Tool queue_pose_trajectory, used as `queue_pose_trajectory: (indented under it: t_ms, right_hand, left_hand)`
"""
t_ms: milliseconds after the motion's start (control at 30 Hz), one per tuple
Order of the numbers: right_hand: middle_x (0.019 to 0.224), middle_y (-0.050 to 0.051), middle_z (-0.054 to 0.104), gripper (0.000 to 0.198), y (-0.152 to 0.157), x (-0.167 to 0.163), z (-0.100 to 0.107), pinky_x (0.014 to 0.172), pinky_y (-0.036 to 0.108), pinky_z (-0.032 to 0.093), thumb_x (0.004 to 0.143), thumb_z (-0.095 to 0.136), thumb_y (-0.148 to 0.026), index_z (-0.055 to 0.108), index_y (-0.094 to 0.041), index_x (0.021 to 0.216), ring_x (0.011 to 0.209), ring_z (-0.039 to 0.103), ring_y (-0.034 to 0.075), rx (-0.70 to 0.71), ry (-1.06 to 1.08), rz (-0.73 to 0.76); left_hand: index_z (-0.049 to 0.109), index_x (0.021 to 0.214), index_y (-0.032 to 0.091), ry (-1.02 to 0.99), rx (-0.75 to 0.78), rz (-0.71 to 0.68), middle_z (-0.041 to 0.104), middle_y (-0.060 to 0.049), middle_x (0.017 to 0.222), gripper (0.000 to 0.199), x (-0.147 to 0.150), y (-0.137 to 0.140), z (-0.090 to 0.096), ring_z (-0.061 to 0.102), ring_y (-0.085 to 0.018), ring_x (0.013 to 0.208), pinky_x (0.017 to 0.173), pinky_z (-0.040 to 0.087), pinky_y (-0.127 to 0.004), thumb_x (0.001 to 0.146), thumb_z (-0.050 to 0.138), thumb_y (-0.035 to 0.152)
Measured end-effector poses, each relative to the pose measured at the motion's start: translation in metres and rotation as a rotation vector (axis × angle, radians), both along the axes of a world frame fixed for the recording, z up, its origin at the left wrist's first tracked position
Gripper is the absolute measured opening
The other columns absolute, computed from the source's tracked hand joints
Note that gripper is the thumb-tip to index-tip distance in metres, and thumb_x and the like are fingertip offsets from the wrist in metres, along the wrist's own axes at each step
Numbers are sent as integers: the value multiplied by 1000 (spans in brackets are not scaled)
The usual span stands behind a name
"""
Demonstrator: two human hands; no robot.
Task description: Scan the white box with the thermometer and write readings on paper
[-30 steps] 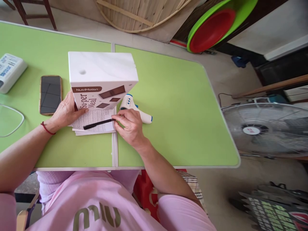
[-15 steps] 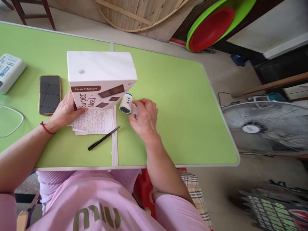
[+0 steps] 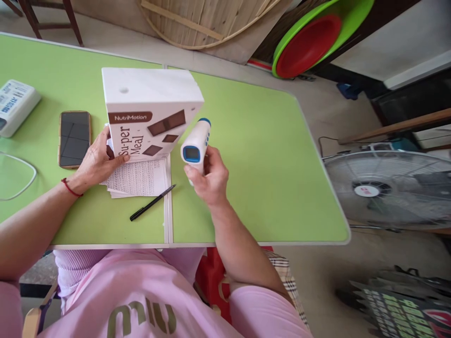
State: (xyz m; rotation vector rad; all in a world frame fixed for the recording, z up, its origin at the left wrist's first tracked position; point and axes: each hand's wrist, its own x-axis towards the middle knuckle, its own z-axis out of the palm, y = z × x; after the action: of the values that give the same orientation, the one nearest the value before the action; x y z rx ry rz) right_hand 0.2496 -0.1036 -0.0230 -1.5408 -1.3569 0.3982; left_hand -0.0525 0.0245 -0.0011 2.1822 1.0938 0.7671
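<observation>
My left hand (image 3: 100, 157) grips the lower left edge of a white cardboard box (image 3: 153, 87) with brown print reading "NutriMotion Su-per Meal". The box stands upright, slightly tilted, over several sheets of handwritten paper (image 3: 144, 178). In my right hand (image 3: 211, 176) is a white infrared thermometer (image 3: 195, 145) with blue trim, held by its handle. Its small screen faces me, and its far end points away, close beside the box's right side. Below the sheets a black pen (image 3: 152, 203) lies across the table seam.
A smartphone (image 3: 74, 138) lies left of the box on the green table (image 3: 268, 164). Farther left are a white device with printed labels (image 3: 17, 105) and a white cable (image 3: 30, 180). Beyond the table's right edge stands a large fan (image 3: 384, 188).
My right hand has raised the thermometer off the table area and turned it upright, with the screen now toward me. The box has shifted slightly up and right in my left hand.
</observation>
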Motion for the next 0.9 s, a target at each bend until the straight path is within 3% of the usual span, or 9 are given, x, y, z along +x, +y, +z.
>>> queue_pose_trajectory:
  t_ms: [100, 200, 400, 667, 900]
  right_hand:
    - [85, 3, 71, 30, -9, -22, 3, 67, 41, 62, 89, 69, -53, 69, -26, 101, 73, 67, 22, 34, 256, 330]
    - [79, 2, 70, 23, -14, -40, 6, 65, 38, 58, 87, 70, -48, 69, -25, 91, 70, 65, 21, -35, 319, 454]
    - [74, -1, 63, 19, -11, -48, 13, 61, 33, 50, 84, 72, -43, 67, -25, 86, 65, 54, 17, -88, 344, 402]
    - [75, -1, 62, 34, -13, -54, 17, 62, 32, 49, 83, 78, -57, 67, -25, 86, 68, 54, 16, -250, 454, 407]
    - [71, -3, 59, 41, -10, -59, 18, 60, 31, 46, 78, 81, -62, 64, -25, 81, 65, 48, 15, -255, 505, 356]
  left_hand:
    - [53, 154, 19, -40, -69, 64, 74, -15, 126, 94, 1, -4, 3, 76, -30, 86, 71, 65, -42, 90, 75, 85]
    - [58, 147, 20, -125, -135, 55, 76, -14, 122, 91, 3, -10, 5, 76, -29, 85, 66, 63, -38, 89, 75, 88]
    - [64, 140, 18, -174, -175, -14, 78, -14, 118, 88, 8, -10, 6, 76, -29, 88, 65, 63, -38, 88, 77, 88]
    - [69, 135, 22, -122, -94, -73, 78, -12, 115, 78, 6, -6, 10, 74, -28, 88, 69, 61, -38, 96, 66, 90]
    - [66, 142, 22, -86, -87, -78, 77, -14, 120, 85, 4, -3, 4, 72, -26, 78, 69, 62, -39, 94, 66, 92]
